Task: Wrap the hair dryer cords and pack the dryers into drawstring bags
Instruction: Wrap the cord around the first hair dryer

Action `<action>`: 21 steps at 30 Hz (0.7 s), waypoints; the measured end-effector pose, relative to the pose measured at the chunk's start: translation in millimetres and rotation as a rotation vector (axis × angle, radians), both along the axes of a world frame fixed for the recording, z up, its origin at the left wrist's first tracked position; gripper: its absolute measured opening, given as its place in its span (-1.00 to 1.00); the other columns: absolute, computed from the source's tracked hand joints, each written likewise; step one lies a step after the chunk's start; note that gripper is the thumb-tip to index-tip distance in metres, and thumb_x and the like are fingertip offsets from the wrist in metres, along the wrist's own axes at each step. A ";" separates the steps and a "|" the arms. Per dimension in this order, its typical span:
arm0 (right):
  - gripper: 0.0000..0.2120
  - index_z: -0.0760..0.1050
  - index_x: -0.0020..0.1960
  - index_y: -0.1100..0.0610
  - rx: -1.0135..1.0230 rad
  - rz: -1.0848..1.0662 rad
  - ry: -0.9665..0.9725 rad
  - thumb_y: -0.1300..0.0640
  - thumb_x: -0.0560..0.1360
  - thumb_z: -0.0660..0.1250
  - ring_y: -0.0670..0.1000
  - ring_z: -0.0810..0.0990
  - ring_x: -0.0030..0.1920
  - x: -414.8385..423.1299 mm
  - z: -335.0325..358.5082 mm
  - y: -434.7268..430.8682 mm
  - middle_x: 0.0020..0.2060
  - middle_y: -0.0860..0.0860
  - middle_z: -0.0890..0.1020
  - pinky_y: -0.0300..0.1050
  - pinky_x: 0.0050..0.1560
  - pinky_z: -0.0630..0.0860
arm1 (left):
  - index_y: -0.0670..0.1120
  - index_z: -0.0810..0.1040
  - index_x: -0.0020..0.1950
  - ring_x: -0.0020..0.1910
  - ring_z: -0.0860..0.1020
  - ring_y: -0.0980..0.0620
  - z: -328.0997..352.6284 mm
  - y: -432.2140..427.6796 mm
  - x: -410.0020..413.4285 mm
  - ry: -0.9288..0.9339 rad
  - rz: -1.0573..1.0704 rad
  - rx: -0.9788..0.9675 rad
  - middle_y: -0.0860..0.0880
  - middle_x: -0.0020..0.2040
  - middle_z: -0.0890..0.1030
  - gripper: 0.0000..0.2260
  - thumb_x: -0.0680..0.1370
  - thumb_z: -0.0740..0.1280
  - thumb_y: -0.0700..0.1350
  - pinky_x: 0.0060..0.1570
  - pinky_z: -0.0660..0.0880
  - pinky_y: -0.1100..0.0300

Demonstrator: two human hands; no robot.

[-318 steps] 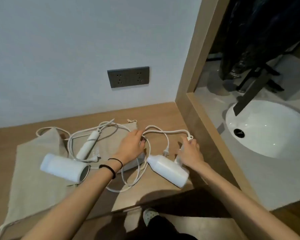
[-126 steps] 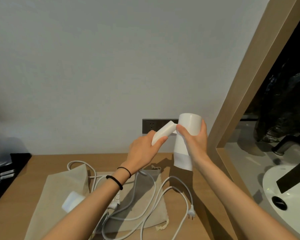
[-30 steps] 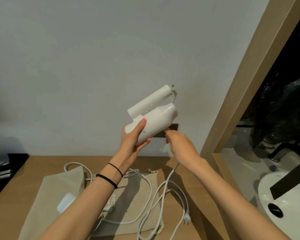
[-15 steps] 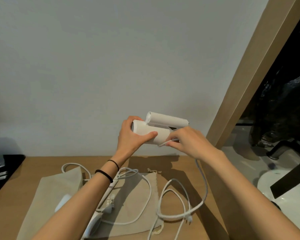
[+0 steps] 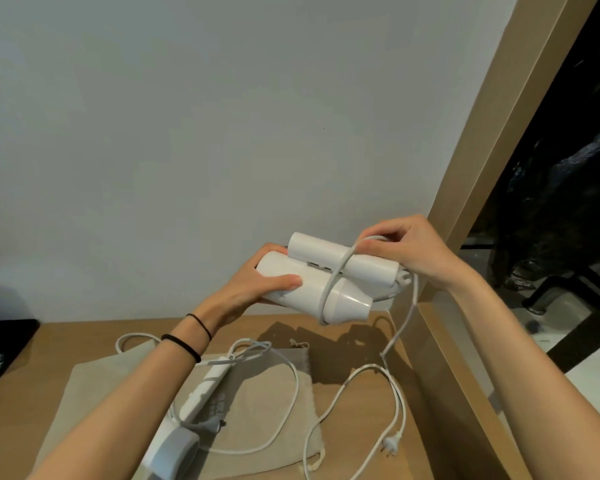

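Note:
A folded white hair dryer [image 5: 312,289] is held in the air above the wooden counter. My left hand [image 5: 253,289] grips its barrel from the left. My right hand [image 5: 413,251] pinches its white cord [image 5: 333,282], which lies in one loop across the barrel and folded handle. The rest of that cord hangs down to the counter and ends in a plug [image 5: 392,445]. A second white hair dryer [image 5: 187,424] lies unfolded on two beige drawstring bags [image 5: 257,403], its own cord [image 5: 284,403] looped over them.
The wooden counter [image 5: 361,410] meets a grey wall behind. A wooden frame [image 5: 465,188] borders the right side, with a white sink [image 5: 596,375] and dark tap beyond. Dark objects [image 5: 0,344] sit at the far left edge.
The right hand has carried the cord up and over the folded dryer, laying a loop round it. The dryer has tilted slightly, and the slack on the counter has shortened.

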State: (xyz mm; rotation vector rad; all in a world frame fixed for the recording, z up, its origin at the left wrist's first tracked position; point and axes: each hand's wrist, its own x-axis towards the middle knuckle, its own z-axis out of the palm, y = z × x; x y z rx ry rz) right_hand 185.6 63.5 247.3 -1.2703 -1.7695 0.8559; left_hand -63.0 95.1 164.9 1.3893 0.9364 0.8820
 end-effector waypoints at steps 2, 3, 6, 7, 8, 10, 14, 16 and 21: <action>-0.96 0.66 -0.16 0.17 -0.067 -0.005 0.070 0.25 0.44 0.42 -0.19 0.60 -0.31 0.7 3.1 1.8 -0.34 -0.10 0.68 -0.34 -0.31 0.50 | 0.07 0.48 0.07 -0.03 0.59 0.06 4.9 -1.1 3.0 -0.044 -0.043 -0.048 0.00 0.02 0.57 -0.48 0.15 0.50 0.08 -0.14 0.58 0.08; -0.95 0.65 -0.16 0.16 -0.100 -0.012 0.117 0.24 0.45 0.41 -0.19 0.61 -0.31 0.2 3.7 2.8 -0.34 -0.11 0.68 -0.34 -0.32 0.51 | 0.06 0.47 0.06 -0.05 0.59 0.07 6.5 -2.3 4.6 -0.066 -0.063 -0.068 0.01 0.01 0.56 -0.46 0.14 0.51 0.08 -0.14 0.58 0.07; -0.80 0.67 -0.19 0.03 -0.131 -0.041 0.276 0.27 0.48 0.34 -0.24 0.63 -0.27 -3.4 0.2 4.7 -0.30 -0.16 0.69 -0.32 -0.27 0.53 | 0.00 0.43 0.08 -0.07 0.59 0.05 7.1 -5.6 10.5 -0.180 -0.099 -0.152 -0.03 0.03 0.54 -0.26 0.00 0.62 0.12 -0.16 0.59 0.04; -0.72 0.67 -0.20 0.01 -0.130 -0.068 0.338 0.33 0.50 0.29 -0.26 0.63 -0.28 -4.9 -4.0 5.4 -0.29 -0.16 0.68 -0.30 -0.24 0.55 | -0.01 0.42 0.10 -0.06 0.59 0.03 7.5 -6.3 12.5 -0.228 -0.096 -0.184 -0.04 0.04 0.53 -0.19 -0.05 0.64 0.16 -0.16 0.59 0.02; -0.69 0.64 -0.15 0.05 -0.134 -0.112 0.396 0.39 0.51 0.24 -0.26 0.62 -0.32 -6.8 -8.6 5.2 -0.27 -0.13 0.65 -0.24 -0.19 0.56 | -0.02 0.41 0.12 -0.06 0.59 0.01 7.6 -6.6 14.7 -0.276 -0.088 -0.208 -0.05 0.06 0.53 -0.14 -0.08 0.64 0.17 -0.17 0.60 0.00; -0.81 0.51 -0.11 0.16 -0.123 -0.182 0.461 0.37 0.56 0.19 -0.19 0.58 -0.38 -12.9 -16.1 4.0 -0.32 -0.03 0.57 -0.08 -0.13 0.50 | -0.01 0.44 0.12 -0.08 0.61 0.00 8.3 -7.1 18.6 -0.377 -0.052 -0.260 -0.04 0.05 0.55 -0.13 -0.12 0.65 0.16 -0.22 0.61 0.02; -0.80 0.58 -0.03 0.07 -0.058 -0.216 0.367 0.32 0.54 0.27 -0.23 0.55 -0.20 -27.2 -31.9 7.9 -0.20 -0.11 0.63 -0.32 -0.17 0.52 | -0.01 0.49 0.05 -0.16 0.66 -0.04 8.9 -10.1 25.7 -0.609 0.057 -0.395 -0.07 -0.06 0.62 -0.30 -0.02 0.67 -0.02 -0.31 0.62 -0.01; -0.72 0.55 -0.13 0.07 0.020 -0.267 0.224 0.42 0.51 0.22 -0.31 0.49 -0.36 -32.8 -38.0 8.2 -0.32 -0.07 0.57 -0.38 -0.35 0.43 | -0.04 0.48 0.07 -0.11 0.63 -0.10 12.0 -12.7 28.5 -0.706 0.116 -0.445 -0.11 0.00 0.57 -0.59 0.30 0.53 -0.10 -0.21 0.63 -0.09; -0.66 0.46 -0.30 -0.03 0.125 -0.198 -0.152 0.21 0.61 0.15 -0.17 0.36 -0.48 -33.4 -59.6 6.5 -0.48 -0.08 0.39 -0.25 -0.36 0.24 | -0.08 0.51 0.15 -0.08 0.65 -0.12 15.3 -7.2 30.8 -0.807 0.265 -0.580 -0.14 0.04 0.58 -0.66 0.42 0.43 -0.02 -0.22 0.64 -0.01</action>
